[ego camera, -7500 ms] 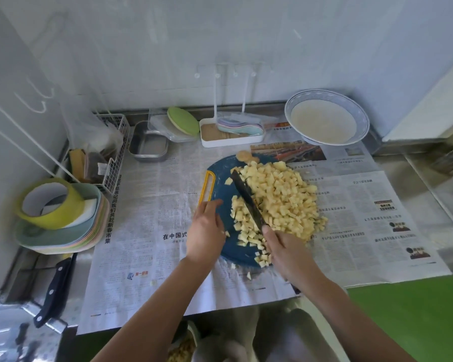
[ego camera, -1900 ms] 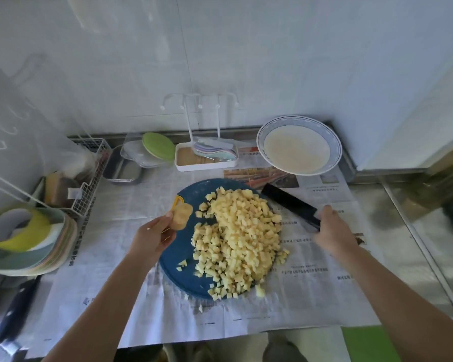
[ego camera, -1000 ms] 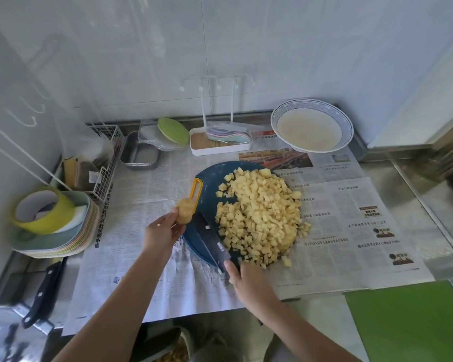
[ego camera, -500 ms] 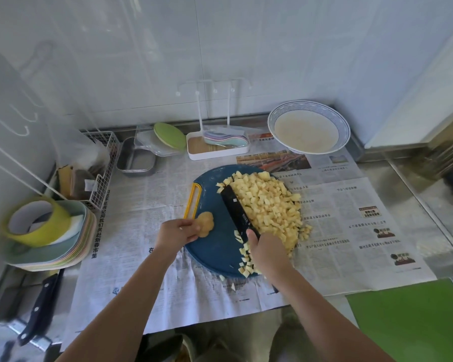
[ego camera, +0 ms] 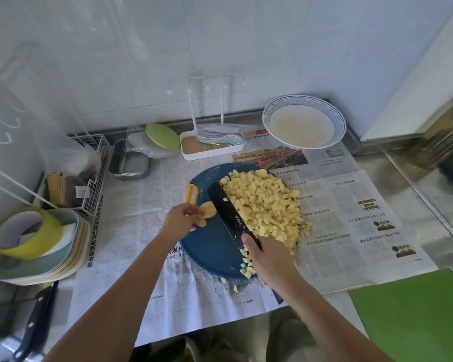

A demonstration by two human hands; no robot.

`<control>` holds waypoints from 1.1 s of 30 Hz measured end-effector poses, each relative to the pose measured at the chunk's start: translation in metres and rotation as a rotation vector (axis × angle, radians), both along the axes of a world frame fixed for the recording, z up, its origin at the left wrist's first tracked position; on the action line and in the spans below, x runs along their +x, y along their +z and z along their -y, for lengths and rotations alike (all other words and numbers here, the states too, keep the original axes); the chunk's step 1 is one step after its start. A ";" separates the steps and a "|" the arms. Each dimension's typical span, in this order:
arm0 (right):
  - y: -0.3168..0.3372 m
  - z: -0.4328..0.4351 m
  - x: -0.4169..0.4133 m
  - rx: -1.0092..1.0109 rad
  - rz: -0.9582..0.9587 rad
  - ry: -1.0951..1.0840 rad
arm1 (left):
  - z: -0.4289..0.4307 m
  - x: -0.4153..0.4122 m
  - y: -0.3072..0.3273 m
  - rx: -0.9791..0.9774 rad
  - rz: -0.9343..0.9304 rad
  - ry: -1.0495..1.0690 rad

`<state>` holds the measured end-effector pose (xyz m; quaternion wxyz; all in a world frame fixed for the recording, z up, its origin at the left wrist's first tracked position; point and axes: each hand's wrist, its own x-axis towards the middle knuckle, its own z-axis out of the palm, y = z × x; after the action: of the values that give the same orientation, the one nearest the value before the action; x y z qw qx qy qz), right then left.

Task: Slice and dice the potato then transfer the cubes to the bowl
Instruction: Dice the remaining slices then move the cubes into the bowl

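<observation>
A round blue cutting board [ego camera: 209,246] with a yellow handle lies on newspaper. A heap of potato cubes [ego camera: 264,205] covers its right half and spills onto the paper. My right hand [ego camera: 267,259] grips the handle of a black knife [ego camera: 226,212]; the blade stands against the left side of the heap. My left hand [ego camera: 179,219] pinches a potato slice [ego camera: 208,209] just left of the blade, over the board. A white bowl [ego camera: 304,121] with a blue rim stands at the back right; I see no cubes in it.
Back left are a metal tin [ego camera: 128,163], a green lid [ego camera: 158,135] and a white rack tray [ego camera: 212,146]. A wire basket [ego camera: 87,173] and stacked plates with a yellow ring [ego camera: 32,244] stand at the left. A second knife [ego camera: 34,325] lies at the front left and a green board [ego camera: 413,317] at the front right.
My right hand has pushed the knife to the right against the heap, gathering the cubes. My left hand has carried the potato slice onto the board, close to the blade.
</observation>
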<state>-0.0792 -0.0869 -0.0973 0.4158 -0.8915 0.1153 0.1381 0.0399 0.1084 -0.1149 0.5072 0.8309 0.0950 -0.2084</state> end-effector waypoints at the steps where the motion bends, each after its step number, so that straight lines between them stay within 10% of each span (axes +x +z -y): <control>1: 0.000 0.000 -0.002 0.001 0.018 -0.023 | 0.004 0.005 0.000 0.015 0.029 -0.005; 18: -0.017 -0.015 -0.033 -0.023 -0.001 0.028 | -0.013 -0.068 -0.009 -0.116 -0.130 0.389; 22: -0.019 -0.022 -0.038 -0.217 -0.030 0.098 | -0.018 -0.075 -0.011 0.351 0.125 0.003; 33: -0.016 -0.032 -0.032 -0.447 0.007 0.228 | -0.023 -0.082 -0.044 0.355 0.751 -0.360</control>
<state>-0.1116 -0.0552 -0.1136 0.1907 -0.9690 0.0401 0.1519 -0.0423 0.1315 -0.1586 0.3119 0.9263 -0.2071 0.0420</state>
